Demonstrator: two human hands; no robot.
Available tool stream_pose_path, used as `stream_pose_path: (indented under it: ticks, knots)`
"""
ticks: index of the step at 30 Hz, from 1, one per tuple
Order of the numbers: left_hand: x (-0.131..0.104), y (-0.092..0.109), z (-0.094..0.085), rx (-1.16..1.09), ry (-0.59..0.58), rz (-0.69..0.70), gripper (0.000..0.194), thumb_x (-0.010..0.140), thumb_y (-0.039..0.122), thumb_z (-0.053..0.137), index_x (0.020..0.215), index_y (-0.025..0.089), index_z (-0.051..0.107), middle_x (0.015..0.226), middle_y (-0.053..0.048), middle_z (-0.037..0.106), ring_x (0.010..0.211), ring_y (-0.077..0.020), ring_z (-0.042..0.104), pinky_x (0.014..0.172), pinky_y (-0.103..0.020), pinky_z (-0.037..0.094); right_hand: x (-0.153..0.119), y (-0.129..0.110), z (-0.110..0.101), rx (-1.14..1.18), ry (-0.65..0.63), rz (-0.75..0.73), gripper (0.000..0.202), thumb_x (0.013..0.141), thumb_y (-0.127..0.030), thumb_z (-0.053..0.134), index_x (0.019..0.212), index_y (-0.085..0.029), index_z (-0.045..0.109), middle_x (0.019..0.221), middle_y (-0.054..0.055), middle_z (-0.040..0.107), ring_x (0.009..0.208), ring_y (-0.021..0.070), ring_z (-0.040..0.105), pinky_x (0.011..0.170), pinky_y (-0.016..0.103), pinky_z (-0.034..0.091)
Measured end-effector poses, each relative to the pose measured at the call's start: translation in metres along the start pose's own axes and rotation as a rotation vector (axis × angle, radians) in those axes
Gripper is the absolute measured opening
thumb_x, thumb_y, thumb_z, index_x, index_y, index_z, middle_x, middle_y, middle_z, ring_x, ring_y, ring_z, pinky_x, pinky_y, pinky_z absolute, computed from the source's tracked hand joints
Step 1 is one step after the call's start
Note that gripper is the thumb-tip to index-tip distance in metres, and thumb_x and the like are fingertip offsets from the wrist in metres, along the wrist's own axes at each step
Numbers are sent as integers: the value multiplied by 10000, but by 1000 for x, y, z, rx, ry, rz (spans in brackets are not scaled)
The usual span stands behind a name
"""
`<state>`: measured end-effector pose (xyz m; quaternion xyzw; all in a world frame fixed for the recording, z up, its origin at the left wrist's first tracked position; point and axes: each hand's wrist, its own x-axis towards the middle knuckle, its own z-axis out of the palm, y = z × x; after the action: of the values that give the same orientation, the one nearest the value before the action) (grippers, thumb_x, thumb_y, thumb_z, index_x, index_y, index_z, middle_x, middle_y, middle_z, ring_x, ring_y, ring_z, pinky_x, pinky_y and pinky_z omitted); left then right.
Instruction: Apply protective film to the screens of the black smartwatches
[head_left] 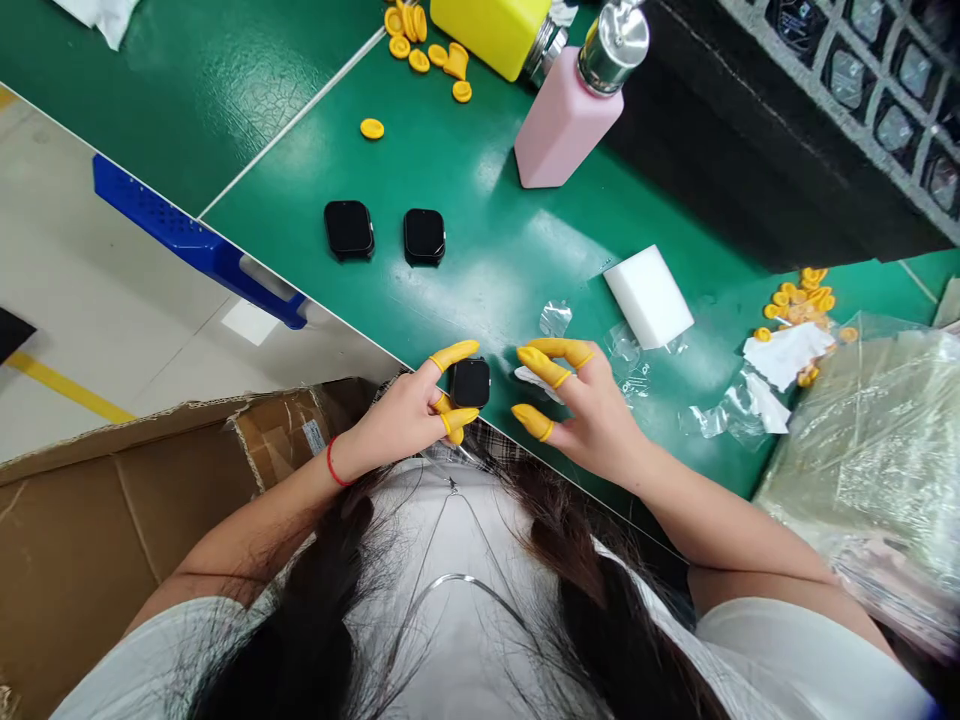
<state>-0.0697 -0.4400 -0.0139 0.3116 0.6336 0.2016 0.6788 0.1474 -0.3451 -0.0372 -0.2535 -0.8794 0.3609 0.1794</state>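
Note:
My left hand [409,415], with yellow finger cots on its fingertips, grips a black square smartwatch body [471,383] by its sides near the table's front edge. Its dark screen faces up. To the right, my right hand [581,405] also wears yellow finger cots; thumb and fingers are spread apart. A small white cloth or wipe [537,381] shows just beneath those fingers, partly hidden, apparently not gripped. Two more black watch bodies, one on the left [349,229] and one beside it [424,237], lie face up farther back on the green table [480,290].
A pink pump bottle [562,125] and a yellow bottle [495,35] sit at the back. A white sponge block [651,297] lies right of centre, near clear film scraps [556,318]. Loose finger cots [799,297], a plastic bag stack [877,450] and a black foam tray [750,150] occupy the right.

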Motion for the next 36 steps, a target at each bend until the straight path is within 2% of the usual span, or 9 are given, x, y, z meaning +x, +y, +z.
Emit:
stream_pose_path:
  ticks: [5,10,14,20,22,25,29,32,36]
  knots:
    - [-11,-6,-2,7,9,60,962,799,208,679,1566,189,99,674,-5,657,590,-146,642,552,-214,516,14,-11,26,-7,-47,-109,646,906,-396,563,1428,-124,296,1217,184,532,1080,304,478,869,464,439]
    - [-34,-4,-10,-73,-1,69,945,841,220,652,1568,197,48,701,11,657,617,-127,640,604,-222,535,34,-6,34,-78,15,-143,591,876,-303,567,1363,-59,339,1103,181,574,963,292,481,809,436,440]
    - [-46,2,-13,3,-74,186,719,884,229,621,1515,143,286,731,-10,695,642,-108,643,653,-210,534,79,34,24,-193,86,-48,590,822,-268,605,1322,-47,382,1110,196,588,961,320,503,796,463,425]
    - [-38,0,-17,211,-58,493,506,902,194,601,1396,251,504,763,5,714,664,-116,656,682,-235,528,128,68,13,-206,-64,48,701,747,-282,740,1322,-5,451,1167,213,589,1038,319,523,876,455,444]
    - [-30,-3,-21,300,11,575,473,899,202,609,1356,308,547,792,9,722,703,-134,670,707,-261,528,132,73,-6,-265,24,-45,672,780,-355,739,1313,-27,495,1200,200,590,1087,305,515,891,429,443]
    - [-14,-1,-25,283,34,667,415,910,222,592,1315,313,582,782,-3,722,692,-157,676,692,-294,546,144,95,-63,-342,303,-127,373,891,-325,607,1185,-96,626,1170,154,625,1066,269,537,902,405,434]
    - [8,8,-25,172,-8,795,404,914,166,567,1307,263,567,782,-9,718,682,-146,680,712,-297,580,182,164,-163,-358,555,205,245,866,-189,537,1019,-110,712,1005,114,680,986,247,586,924,376,434]
    - [24,13,-25,199,-9,902,371,899,117,561,1250,232,587,763,-6,707,649,-117,666,674,-228,560,217,227,-211,-489,503,578,341,865,-129,472,1118,-90,699,1075,140,666,1023,253,587,924,347,428]
    - [34,19,-27,311,-9,879,362,871,101,574,1202,248,599,778,-3,707,676,-110,655,711,-216,543,250,293,-220,-568,364,796,339,847,-96,495,1114,-82,703,1118,190,652,1035,269,599,880,348,432]
